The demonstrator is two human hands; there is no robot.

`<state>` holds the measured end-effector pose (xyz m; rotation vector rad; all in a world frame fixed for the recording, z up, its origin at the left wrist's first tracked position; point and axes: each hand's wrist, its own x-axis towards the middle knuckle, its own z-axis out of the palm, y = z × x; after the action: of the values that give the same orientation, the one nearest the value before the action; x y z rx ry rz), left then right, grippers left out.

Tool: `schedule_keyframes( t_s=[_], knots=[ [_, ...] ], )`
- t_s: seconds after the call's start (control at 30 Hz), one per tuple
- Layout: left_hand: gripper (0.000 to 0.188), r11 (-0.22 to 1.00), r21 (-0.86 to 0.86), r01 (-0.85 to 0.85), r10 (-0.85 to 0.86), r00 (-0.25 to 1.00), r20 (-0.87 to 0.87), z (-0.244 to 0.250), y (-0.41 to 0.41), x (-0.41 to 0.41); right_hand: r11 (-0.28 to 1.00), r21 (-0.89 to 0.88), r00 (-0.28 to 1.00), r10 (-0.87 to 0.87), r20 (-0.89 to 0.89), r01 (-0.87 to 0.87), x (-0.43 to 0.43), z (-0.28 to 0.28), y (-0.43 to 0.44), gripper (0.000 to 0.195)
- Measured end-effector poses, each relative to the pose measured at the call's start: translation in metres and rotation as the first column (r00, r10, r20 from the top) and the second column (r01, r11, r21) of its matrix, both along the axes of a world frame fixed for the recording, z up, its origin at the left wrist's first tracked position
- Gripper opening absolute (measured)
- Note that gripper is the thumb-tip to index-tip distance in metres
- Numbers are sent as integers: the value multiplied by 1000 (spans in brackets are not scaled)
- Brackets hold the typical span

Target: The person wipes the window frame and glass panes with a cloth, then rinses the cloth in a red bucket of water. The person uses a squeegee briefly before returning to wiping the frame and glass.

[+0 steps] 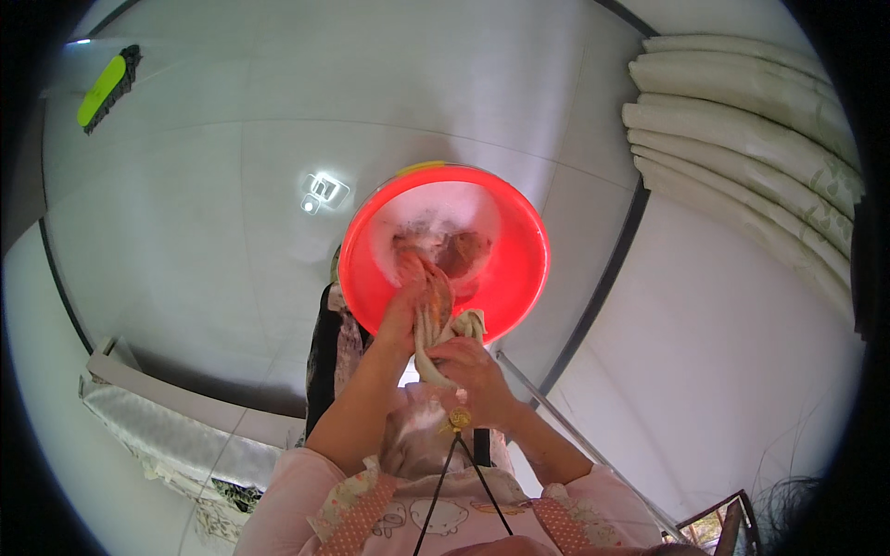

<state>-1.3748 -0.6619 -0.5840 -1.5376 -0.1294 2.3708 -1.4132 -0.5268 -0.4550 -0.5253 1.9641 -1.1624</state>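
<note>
A red plastic bucket (530,278) stands on the floor in front of me, with whitish suds and murky water (480,208) inside. My left hand (407,299) reaches over its near rim and grips the upper part of a wet, beige cloth (432,316). Closer to my body, my right hand (476,372) holds the lower part, and one folded end sticks up beside the rim. The cloth stretches between both hands, its far end hanging over the water. Fingers hide part of it.
A lime-green brush head (103,90) with dark bristles lies at the far left. Beige curtains (737,125) hang at the right. A metal pole (584,434) slants past my right arm. At lower left is a low piece of furniture (188,406) with a pale cover.
</note>
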Motion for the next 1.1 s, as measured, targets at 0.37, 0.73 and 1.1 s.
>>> schedule_keyframes(
  t_s=[0.37,0.73,1.1],
  knots=[
    [37,903,-399,159,-172,985,3,-6,3,-5,759,508,836,-86,-542,407,-10,-179,-3,19],
    [63,720,-606,338,-279,941,192,0,-9,-6,754,655,867,293,-404,50,-59,-272,18,55],
    [58,849,-449,278,-182,952,246,-9,-12,-8,966,225,929,-37,-369,128,-19,-157,-4,51]
  ],
)
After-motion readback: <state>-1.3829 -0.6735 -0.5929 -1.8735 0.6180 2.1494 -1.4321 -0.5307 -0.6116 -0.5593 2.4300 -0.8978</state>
